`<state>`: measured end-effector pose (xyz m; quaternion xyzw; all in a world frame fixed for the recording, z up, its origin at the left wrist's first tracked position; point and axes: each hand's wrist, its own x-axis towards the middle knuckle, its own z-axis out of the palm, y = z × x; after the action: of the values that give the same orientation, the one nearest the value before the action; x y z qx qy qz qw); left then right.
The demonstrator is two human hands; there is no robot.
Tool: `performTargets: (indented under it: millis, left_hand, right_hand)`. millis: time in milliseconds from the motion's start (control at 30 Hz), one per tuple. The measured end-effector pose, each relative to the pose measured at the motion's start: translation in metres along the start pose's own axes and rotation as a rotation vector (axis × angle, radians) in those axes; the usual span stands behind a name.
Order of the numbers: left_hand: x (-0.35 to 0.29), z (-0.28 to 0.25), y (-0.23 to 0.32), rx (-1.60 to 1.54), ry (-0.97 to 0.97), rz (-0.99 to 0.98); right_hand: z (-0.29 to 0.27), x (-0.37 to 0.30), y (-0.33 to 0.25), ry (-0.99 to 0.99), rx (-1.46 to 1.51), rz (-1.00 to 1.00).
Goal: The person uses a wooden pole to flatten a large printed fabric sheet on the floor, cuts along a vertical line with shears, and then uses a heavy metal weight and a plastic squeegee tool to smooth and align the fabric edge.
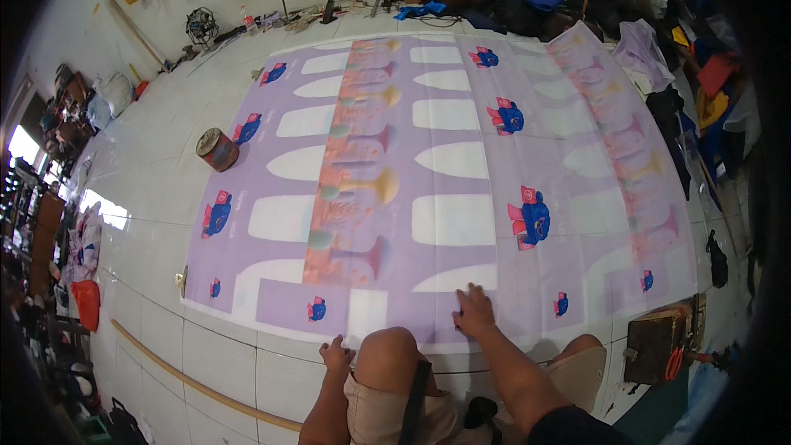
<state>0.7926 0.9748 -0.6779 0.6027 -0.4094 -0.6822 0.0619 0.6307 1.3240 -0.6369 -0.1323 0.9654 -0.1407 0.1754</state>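
Note:
A large lilac printed cloth (527, 173) is spread over the tiled floor in front of me, with white cut-out shapes, orange-pink bands and blue figures on it. Its right part appears to be folded over or layered, showing paler shapes. My right hand (475, 313) rests on the near part of the cloth, fingers spread, beside a white pointed shape. Nothing shows in its grip. My left hand (337, 355) is beside my bent knee at the cloth's near edge, its fingers apart and nothing visible in them. A rusty round tin (217, 150) stands on the cloth's left edge.
A long thin wooden strip (198, 375) lies on the floor at the near left. At the near right is a worn brown box (657, 344) with orange-handled scissors (674, 363) by it. A small fan (201, 26) and heaped bags and fabric line the walls.

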Motion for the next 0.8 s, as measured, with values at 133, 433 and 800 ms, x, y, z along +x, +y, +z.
performTargets:
  millis: [133,433,800]
  left_hand:
    - [0.013,0.023,-0.036,0.112,0.028,-0.016]
    - [0.026,0.009,-0.051,0.46,-0.36,0.12]
    - [-0.085,-0.008,0.027,0.49,-0.348,0.458]
  right_hand:
    - [0.004,-0.021,0.085,0.125,0.02,0.189]
    - [-0.105,-0.004,0.122,0.209,0.371,0.362]
    - [-0.184,-0.121,0.238,0.574,0.385,0.673]
